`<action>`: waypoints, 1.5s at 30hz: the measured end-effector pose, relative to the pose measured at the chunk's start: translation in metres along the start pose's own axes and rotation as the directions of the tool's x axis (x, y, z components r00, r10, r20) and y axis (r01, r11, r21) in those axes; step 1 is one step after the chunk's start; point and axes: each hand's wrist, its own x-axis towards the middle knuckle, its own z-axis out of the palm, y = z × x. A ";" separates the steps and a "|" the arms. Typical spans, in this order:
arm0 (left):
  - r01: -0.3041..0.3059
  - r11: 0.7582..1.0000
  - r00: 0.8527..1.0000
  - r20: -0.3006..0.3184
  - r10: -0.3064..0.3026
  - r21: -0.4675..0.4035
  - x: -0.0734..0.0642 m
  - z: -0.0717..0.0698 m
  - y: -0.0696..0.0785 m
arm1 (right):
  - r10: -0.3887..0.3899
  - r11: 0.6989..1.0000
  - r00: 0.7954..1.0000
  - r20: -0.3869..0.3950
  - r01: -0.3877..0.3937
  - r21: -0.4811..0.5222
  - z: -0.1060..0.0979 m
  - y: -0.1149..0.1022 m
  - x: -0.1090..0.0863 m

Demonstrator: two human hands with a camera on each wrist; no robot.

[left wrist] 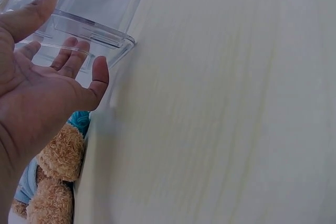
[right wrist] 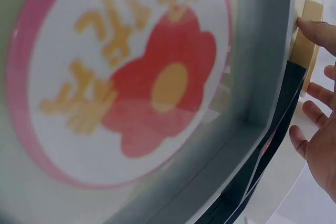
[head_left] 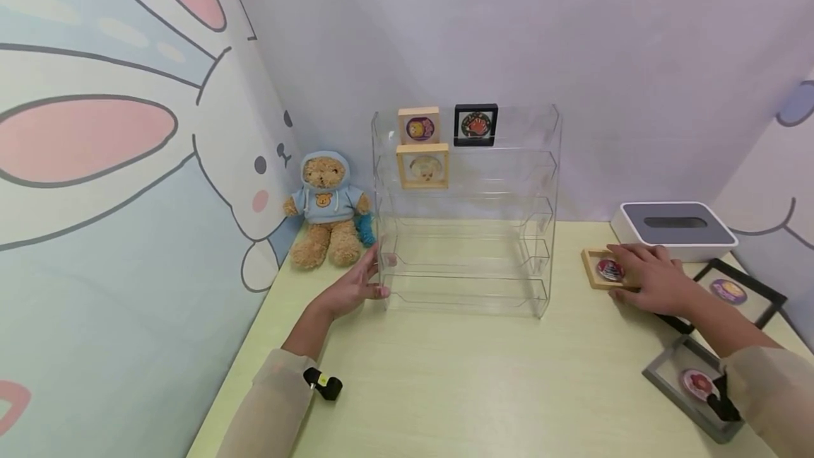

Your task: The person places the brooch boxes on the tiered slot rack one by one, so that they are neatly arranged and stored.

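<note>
A clear acrylic tiered rack (head_left: 467, 232) stands at the back of the pale table (head_left: 470, 380). Its top shelves hold two wooden-framed badges (head_left: 418, 126) (head_left: 422, 166) and a black-framed one (head_left: 475, 124). My left hand (head_left: 365, 281) lies flat against the rack's left side with fingers straight; in the left wrist view the left hand (left wrist: 47, 77) shows its palm at the rack's corner (left wrist: 100, 30). My right hand (head_left: 645, 274) rests with relaxed fingers on a wooden frame with a red badge (head_left: 600, 268) to the right of the rack. The right wrist view shows the right hand's fingertips (right wrist: 315, 27) touching that wooden frame (right wrist: 307, 45).
A teddy bear in a blue hoodie (head_left: 327, 207) sits left of the rack against the wall. A white and grey box (head_left: 674, 228) stands at the back right. A black frame (head_left: 731, 292) and a grey frame with a pink badge (head_left: 696, 384) lie near my right forearm.
</note>
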 end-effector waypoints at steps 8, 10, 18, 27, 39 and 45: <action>0.009 1.000 1.000 0.003 -0.009 -0.015 0.000 0.002 0.001 | 0.018 1.000 1.000 0.002 -0.018 0.007 0.001 -0.004 0.001; 0.016 1.000 1.000 -0.001 -0.016 -0.026 0.000 0.002 0.002 | 0.013 1.000 1.000 -0.008 -0.013 0.003 0.003 -0.003 0.001; 0.039 0.999 0.999 -0.012 -0.039 -0.038 -0.001 0.003 0.004 | -0.049 0.999 0.993 -0.107 0.049 0.000 0.003 -0.004 0.000; 0.028 0.999 1.000 -0.011 -0.028 -0.031 -0.001 0.002 0.003 | -0.028 0.999 0.978 -0.208 0.035 0.030 -0.021 -0.020 0.002; -0.002 1.000 1.000 -0.005 0.002 -0.023 -0.002 0.001 0.002 | -0.258 0.966 0.793 -0.552 0.211 -0.148 -0.058 -0.036 0.022; -0.003 1.000 1.000 0.000 0.003 -0.016 -0.001 0.000 0.002 | -0.320 0.947 0.713 -0.623 0.222 -0.232 -0.077 -0.049 0.032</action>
